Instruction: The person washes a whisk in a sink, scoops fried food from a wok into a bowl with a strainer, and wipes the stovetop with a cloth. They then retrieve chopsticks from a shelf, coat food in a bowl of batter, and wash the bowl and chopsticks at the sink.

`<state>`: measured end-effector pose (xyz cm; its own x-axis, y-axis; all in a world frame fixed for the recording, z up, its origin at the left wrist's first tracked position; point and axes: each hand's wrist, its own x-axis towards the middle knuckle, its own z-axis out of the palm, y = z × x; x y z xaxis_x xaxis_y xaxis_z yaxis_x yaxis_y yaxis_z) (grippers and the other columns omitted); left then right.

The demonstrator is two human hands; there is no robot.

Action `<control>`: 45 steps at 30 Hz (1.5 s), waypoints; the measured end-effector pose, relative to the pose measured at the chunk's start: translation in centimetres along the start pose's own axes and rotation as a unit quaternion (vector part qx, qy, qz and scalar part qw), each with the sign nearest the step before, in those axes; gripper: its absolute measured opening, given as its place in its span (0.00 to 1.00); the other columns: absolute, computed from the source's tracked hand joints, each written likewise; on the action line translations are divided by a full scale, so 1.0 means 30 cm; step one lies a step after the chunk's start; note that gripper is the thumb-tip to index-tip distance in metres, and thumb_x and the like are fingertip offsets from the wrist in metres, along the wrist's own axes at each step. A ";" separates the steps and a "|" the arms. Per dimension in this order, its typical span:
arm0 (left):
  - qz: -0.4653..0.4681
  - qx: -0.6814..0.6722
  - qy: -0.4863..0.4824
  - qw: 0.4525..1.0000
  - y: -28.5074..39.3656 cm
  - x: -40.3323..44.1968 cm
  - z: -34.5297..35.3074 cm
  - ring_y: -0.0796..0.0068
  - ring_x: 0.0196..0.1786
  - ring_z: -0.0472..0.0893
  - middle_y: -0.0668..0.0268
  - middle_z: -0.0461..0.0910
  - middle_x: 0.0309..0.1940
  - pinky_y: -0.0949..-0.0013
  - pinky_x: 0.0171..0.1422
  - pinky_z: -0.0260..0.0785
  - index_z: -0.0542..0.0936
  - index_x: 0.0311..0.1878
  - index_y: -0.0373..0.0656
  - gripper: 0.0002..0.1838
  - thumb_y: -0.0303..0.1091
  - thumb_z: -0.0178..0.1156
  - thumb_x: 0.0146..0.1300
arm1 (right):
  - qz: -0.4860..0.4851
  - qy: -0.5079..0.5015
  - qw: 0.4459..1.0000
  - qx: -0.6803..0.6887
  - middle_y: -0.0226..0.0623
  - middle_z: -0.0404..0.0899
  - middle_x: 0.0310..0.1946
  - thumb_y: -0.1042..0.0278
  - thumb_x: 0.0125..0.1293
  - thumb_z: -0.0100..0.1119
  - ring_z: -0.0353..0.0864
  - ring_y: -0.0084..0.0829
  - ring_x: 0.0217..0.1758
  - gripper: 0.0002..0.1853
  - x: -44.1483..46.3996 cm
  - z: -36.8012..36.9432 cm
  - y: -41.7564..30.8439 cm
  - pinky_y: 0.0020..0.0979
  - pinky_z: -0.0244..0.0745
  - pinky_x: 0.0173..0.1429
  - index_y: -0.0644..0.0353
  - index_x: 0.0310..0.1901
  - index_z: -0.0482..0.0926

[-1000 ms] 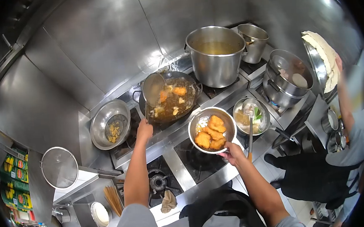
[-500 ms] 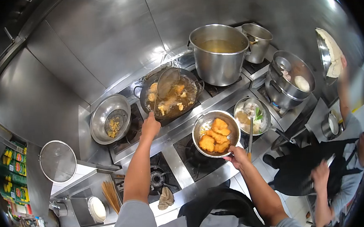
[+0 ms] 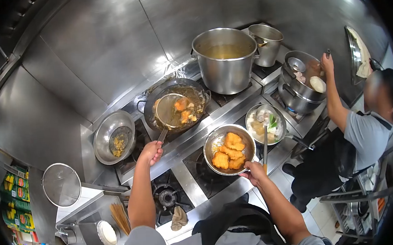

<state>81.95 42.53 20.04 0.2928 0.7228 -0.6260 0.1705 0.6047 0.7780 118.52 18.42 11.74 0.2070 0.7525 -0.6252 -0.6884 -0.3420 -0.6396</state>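
Observation:
My left hand (image 3: 150,153) is closed around the handle of a wire-mesh skimmer (image 3: 164,111). The skimmer's round head lies over the left part of a dark wok (image 3: 147,115) of bubbling oil, where golden fried pieces (image 3: 186,116) float beside it. Whether the mesh carries any of them, I cannot tell. My right hand (image 3: 255,172) grips the near rim of a steel bowl (image 3: 209,156), held above the stove's front burner. Several large golden-brown fried pieces (image 3: 229,152) lie in that bowl.
Left of the wok stands a wide metal bowl (image 3: 101,140) with crumbs. Behind are a tall stockpot (image 3: 223,75) and a smaller pot (image 3: 269,51). A saucepan (image 3: 279,132) of soup with a ladle sits right. A co-worker (image 3: 366,138) reaches over the stacked pots (image 3: 295,95).
My left hand and the skimmer have come lower and toward me, the mesh now flatter over the oil. The co-worker has straightened up, one hand now at the far-right pot. The view shifted slightly.

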 end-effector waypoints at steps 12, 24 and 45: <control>0.040 -0.187 0.005 0.982 -0.091 -0.136 0.007 0.89 0.11 0.58 0.75 0.63 0.16 0.83 0.09 0.46 0.68 0.47 0.46 0.11 0.23 0.48 0.62 | -0.008 0.017 1.000 -0.019 0.50 0.77 0.39 0.78 0.55 0.51 0.83 0.38 0.33 0.19 0.043 0.026 -0.017 0.30 0.86 0.28 0.78 0.48 0.68; 0.109 -0.180 -0.050 0.976 -0.008 -0.305 0.034 0.87 0.10 0.56 0.75 0.61 0.16 0.81 0.09 0.44 0.67 0.57 0.45 0.15 0.28 0.46 0.67 | 0.013 -0.003 1.000 0.002 0.45 0.77 0.36 0.78 0.55 0.51 0.81 0.35 0.33 0.16 0.233 0.192 -0.064 0.32 0.86 0.29 0.75 0.45 0.71; 0.039 -0.179 -0.085 0.979 -0.187 -0.354 0.088 0.87 0.09 0.57 0.75 0.61 0.16 0.80 0.09 0.48 0.69 0.58 0.48 0.15 0.29 0.46 0.70 | 0.046 -0.015 0.998 0.040 0.53 0.79 0.38 0.78 0.55 0.51 0.83 0.42 0.33 0.20 0.263 0.294 -0.031 0.33 0.86 0.31 0.79 0.50 0.68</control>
<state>80.38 30.59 22.46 0.4500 0.7239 -0.5229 -0.1906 0.6499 0.7357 114.67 29.63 11.33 0.1205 0.7377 -0.6643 -0.7566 -0.3650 -0.5425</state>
